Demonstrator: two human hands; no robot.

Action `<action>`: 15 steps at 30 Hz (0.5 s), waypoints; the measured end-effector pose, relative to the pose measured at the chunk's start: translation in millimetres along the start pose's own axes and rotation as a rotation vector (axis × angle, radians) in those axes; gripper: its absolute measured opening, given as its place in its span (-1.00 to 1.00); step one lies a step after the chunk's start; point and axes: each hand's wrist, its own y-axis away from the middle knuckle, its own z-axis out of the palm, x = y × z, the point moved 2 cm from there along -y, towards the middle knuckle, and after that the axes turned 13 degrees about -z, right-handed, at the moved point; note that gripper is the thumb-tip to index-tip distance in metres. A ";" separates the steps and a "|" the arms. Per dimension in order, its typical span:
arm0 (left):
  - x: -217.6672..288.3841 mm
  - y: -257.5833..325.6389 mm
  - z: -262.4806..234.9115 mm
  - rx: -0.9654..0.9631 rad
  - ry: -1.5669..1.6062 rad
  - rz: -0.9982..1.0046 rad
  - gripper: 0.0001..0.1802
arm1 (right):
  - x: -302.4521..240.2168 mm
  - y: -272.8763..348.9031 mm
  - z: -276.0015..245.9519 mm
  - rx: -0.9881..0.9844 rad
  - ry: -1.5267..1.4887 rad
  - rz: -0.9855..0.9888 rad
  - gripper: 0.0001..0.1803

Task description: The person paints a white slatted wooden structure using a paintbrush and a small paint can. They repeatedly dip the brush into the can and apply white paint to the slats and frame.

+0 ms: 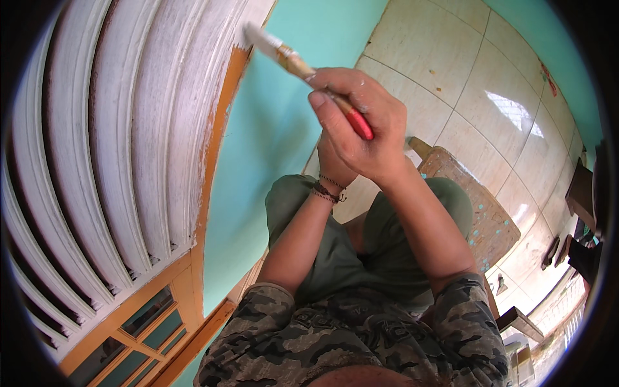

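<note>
My right hand (367, 119) grips a paintbrush (293, 64) whose wooden handle ends in red. White paint coats its bristles, which meet the edge of a slatted wooden shutter (161, 129) at the upper left. The slats are covered in streaky white. Along the frame's edge runs an orange-brown strip (219, 122), white at its upper end near the bristles. My left hand (336, 166) is below and behind the right one, with dark bracelets at its wrist; its fingers are hidden. White specks show on my right fingers.
A turquoise wall (258, 148) adjoins the shutter. Orange-brown panelling with glass panes (148, 313) lies at the lower left. My knees are bent beside a paint-spotted wooden stool (496, 226). Cream floor tiles (445, 64) extend right, with footwear (551, 251) farther off.
</note>
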 end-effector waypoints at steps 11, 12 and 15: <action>-12.7 3.7 1.6 0.017 -0.054 -0.009 -0.38 | 8.2 0.0 12.7 0.046 0.010 0.042 -0.76; -15.3 5.2 0.9 -0.010 -0.043 -0.025 -0.39 | 7.4 0.5 12.8 0.039 -0.001 0.034 -0.76; 0.5 9.0 10.5 0.082 0.143 -0.057 -0.47 | 3.0 3.1 13.9 -0.009 -0.032 0.027 -0.77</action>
